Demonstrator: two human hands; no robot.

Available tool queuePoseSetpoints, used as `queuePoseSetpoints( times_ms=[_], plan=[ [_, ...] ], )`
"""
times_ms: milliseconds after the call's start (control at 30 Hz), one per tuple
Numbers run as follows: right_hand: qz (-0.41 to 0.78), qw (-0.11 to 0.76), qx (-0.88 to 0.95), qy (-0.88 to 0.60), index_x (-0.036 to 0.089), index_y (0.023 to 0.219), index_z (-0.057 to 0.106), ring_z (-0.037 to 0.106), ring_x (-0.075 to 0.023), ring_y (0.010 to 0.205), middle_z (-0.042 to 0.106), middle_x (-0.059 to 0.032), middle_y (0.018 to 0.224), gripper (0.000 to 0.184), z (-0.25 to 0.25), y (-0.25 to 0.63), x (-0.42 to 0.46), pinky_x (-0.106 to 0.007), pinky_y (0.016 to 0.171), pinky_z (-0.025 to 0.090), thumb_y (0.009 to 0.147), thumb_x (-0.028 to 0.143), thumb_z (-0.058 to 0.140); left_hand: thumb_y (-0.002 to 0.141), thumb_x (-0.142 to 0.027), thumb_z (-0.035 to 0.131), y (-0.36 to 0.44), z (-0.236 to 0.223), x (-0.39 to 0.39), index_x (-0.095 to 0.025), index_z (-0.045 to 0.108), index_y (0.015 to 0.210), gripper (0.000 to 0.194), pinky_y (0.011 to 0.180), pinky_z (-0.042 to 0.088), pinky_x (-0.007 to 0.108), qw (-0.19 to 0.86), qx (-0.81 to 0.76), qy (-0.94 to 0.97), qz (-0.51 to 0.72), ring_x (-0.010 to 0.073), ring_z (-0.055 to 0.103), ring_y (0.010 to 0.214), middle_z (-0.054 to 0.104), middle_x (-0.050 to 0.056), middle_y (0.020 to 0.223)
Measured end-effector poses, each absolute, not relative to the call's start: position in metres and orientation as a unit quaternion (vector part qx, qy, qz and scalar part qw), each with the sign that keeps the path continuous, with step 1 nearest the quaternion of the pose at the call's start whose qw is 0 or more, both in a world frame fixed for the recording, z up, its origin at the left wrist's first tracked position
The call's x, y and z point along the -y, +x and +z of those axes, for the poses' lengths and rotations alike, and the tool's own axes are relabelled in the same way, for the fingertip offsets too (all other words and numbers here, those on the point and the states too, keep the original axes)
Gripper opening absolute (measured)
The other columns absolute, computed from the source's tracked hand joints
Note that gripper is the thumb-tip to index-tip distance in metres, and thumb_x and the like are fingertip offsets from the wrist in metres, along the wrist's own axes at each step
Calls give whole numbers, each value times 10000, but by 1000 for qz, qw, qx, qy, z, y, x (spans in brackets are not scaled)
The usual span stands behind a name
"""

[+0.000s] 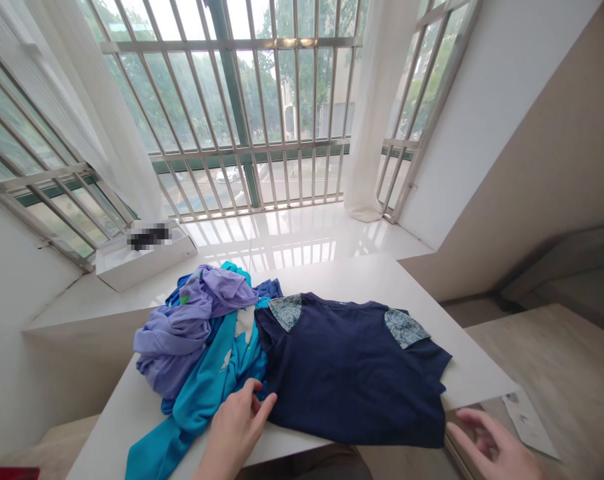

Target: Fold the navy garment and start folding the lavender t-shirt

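Observation:
A navy T-shirt [357, 373] with patterned shoulder patches lies spread on the white table, its neckline toward the window. My left hand [239, 423] is at its lower left edge, thumb and forefinger apart, the thumb tip by the cloth. Off the shirt's lower right corner, my right hand [495, 443] has its thumb and fingers parted, with nothing seen between them. A heap of clothes is left of the shirt: a lavender garment [182, 333] on top and a turquoise garment [202, 393] hanging toward the front edge.
The white table [382, 273] meets a glossy window sill [302, 233] behind it. On the sill's left stands a white box [147, 263] with a blurred dark item on it. Metal bars [277, 143] and white curtains [372, 133] line the window. A wooden surface [557, 360] lies lower right.

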State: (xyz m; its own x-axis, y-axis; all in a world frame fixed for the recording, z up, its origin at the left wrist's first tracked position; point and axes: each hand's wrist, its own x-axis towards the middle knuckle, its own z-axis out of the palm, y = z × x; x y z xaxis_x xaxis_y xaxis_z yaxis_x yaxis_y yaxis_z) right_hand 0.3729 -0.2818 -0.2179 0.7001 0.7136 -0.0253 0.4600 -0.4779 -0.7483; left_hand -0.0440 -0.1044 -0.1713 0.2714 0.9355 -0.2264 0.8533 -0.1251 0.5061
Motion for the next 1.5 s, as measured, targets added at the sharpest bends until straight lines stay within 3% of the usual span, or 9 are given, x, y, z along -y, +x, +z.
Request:
queuePoseSetpoints(
  times_ms=[67,167,300,433,567,767,1000,1200,1500],
  plan=[
    [123,373,376,-839,242,878,695,628,-194,603,716,-44,760,435,-180,372,247,-285,559,514,675,625,671,944,-448,476,-39,-167,103,-200,592,992,279,609,383,276,263,-608,747,46,217,677,706,680,17,723],
    [213,370,524,-737,215,962,692,633,-175,663,728,-64,868,398,-121,342,169,-272,616,523,810,570,592,940,-425,498,-32,-165,105,-209,585,990,239,600,366,278,233,-616,751,31,225,675,723,674,18,755],
    [351,240,694,-580,205,1178,636,652,-156,712,729,-51,959,349,-85,272,48,-279,735,527,892,394,572,934,-376,495,-28,-173,113,-212,586,1013,203,662,420,296,223,-611,756,70,237,674,817,678,49,871],
    [381,103,719,-572,185,1334,523,685,-167,824,648,-113,1264,536,-105,216,-48,-314,854,522,823,251,669,932,-322,474,-26,-181,124,-208,590,994,174,763,471,323,230,-583,762,161,241,647,917,658,90,977],
    [410,15,719,-561,172,1321,537,685,-164,700,592,-167,1339,708,-128,194,-97,-320,678,564,660,201,788,930,-286,469,-23,-185,131,-214,577,985,140,754,487,308,266,-572,742,226,222,657,866,659,84,932],
    [432,-45,725,-534,141,926,698,673,-189,631,725,-74,919,404,-124,204,-113,-297,576,549,571,290,820,905,-263,508,-21,-176,130,-221,554,888,65,631,449,257,324,-563,718,248,177,618,714,642,28,800],
    [416,14,764,-494,161,920,722,680,-209,755,717,-37,804,279,-101,253,-99,-280,668,520,664,272,708,867,-208,518,8,-146,138,-230,571,898,65,608,434,263,333,-478,763,282,160,593,678,645,27,789],
    [373,49,783,-496,177,905,749,636,-189,886,669,-73,1135,283,-112,328,-60,-267,761,500,650,147,629,807,-154,564,63,-159,153,-245,612,973,195,630,447,319,303,-370,852,213,220,648,772,687,77,894],
    [325,27,791,-518,201,831,777,580,-162,775,632,-70,1033,381,-142,376,-15,-281,753,476,625,49,494,755,-119,630,106,-196,166,-195,598,933,197,586,392,321,229,-327,915,68,261,661,776,677,96,866]
  ],
)
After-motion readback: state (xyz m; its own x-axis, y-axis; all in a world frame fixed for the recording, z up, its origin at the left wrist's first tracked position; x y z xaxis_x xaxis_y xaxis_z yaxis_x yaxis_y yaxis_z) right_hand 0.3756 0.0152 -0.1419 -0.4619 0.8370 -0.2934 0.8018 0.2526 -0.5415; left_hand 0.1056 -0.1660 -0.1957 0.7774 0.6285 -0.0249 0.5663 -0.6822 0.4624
